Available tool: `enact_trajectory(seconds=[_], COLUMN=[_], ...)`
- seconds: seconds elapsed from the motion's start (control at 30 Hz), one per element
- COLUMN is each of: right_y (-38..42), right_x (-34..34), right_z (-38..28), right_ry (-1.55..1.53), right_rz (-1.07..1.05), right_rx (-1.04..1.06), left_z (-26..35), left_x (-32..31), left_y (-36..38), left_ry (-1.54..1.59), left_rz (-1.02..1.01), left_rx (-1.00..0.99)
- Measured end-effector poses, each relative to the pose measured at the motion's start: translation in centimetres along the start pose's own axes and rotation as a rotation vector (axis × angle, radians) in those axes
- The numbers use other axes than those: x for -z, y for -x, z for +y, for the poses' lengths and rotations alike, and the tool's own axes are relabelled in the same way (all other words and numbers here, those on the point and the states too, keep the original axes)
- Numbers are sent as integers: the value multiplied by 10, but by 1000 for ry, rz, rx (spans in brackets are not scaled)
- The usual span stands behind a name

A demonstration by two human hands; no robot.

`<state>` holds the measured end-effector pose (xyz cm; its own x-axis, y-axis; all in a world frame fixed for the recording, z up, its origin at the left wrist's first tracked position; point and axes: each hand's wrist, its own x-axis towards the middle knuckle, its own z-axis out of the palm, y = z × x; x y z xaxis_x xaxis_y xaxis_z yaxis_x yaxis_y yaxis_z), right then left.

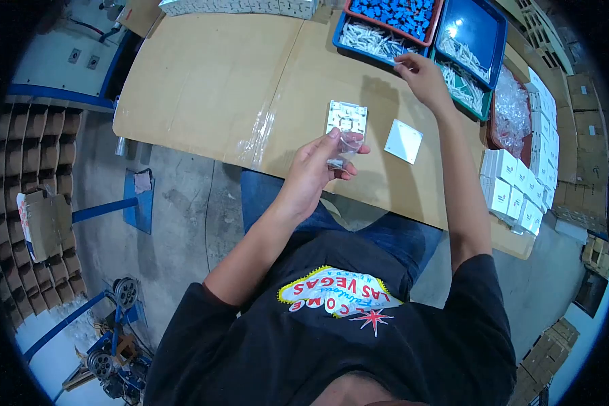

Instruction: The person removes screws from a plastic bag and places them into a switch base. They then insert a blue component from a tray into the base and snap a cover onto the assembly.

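Note:
My left hand is closed on a small clear plastic bag, which has something small and white near its lower end. Just beyond it on the cardboard lies a white plastic housing with moulded details inside. A flat white square cover rests to the right of the housing. My right hand is at the near right corner of a blue tray of slim white plastic pieces. Its fingertips are pinched together; what is between them is too small to make out.
A red tray of blue pieces sits above the white ones. Further right are another blue tray, a green tray, a bin of clear bags and stacked white boxes. More white boxes line the far edge.

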<state>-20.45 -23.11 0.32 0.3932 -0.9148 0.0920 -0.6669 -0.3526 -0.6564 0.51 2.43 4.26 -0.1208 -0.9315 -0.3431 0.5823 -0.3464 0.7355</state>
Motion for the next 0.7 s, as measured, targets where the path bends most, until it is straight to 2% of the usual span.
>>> enact_trajectory(seconds=[0.03, 0.1, 0.33, 0.5, 0.7], right_y=[-14, -40, -84, -85, -81], right_x=[-3, -11, -41, -50, -42], right_z=[10, 28, 47, 39, 42], right_ry=[-1, 263, 584, 678, 590], right_rz=[4, 116, 51, 82, 166], right_rx=[4, -91, -87, -125, -125], left_z=[0, 0, 0, 0, 8], left_x=[0, 0, 7, 11, 5], left_y=[1, 3, 10, 9, 8], left_ry=[3, 2, 14, 51, 71], left_rz=[11, 19, 63, 48, 5], left_rx=[8, 6, 4, 7, -3])
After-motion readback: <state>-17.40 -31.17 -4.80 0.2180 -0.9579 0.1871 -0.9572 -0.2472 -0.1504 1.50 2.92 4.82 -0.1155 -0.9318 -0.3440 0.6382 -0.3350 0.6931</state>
